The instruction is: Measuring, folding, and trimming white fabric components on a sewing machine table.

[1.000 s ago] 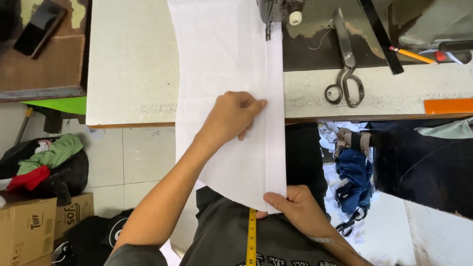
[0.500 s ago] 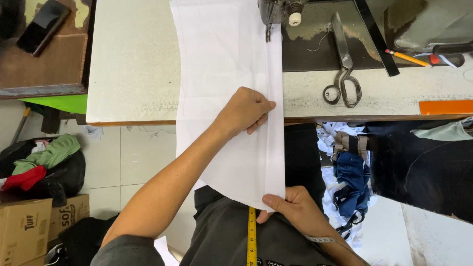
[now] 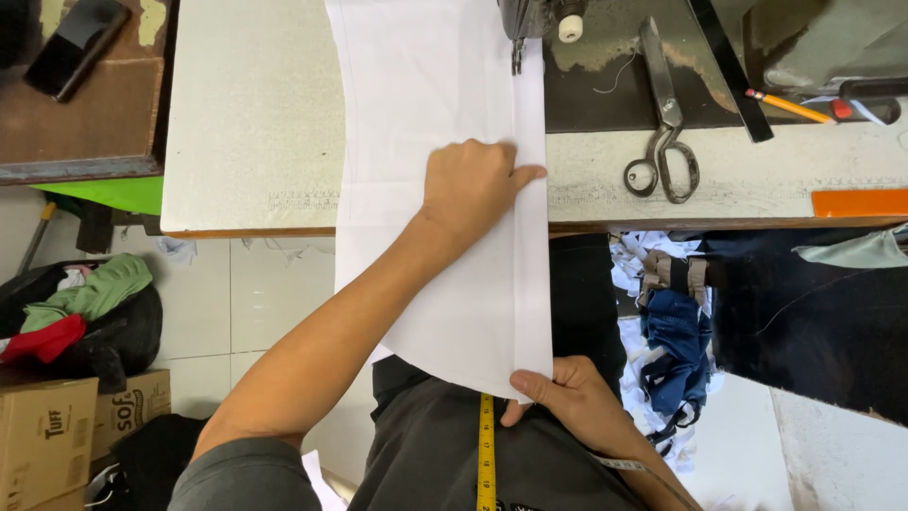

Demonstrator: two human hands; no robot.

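On the table (image 3: 246, 142), left hand (image 3: 473, 185) flattens white fabric (image 3: 435, 95); right hand (image 3: 567, 402) pinches its hem (slack could skew the fold).

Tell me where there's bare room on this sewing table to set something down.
The table top is bare left of the white fabric, out to the phone. A smaller strip lies between the scissors and orange block. It is crowded around the machine head, pencil and ruler.

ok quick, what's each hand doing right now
Left hand: loosely curled, pressing the white fabric flat on the table.
Right hand: closed, pinching the fabric's near corner at the folded edge.
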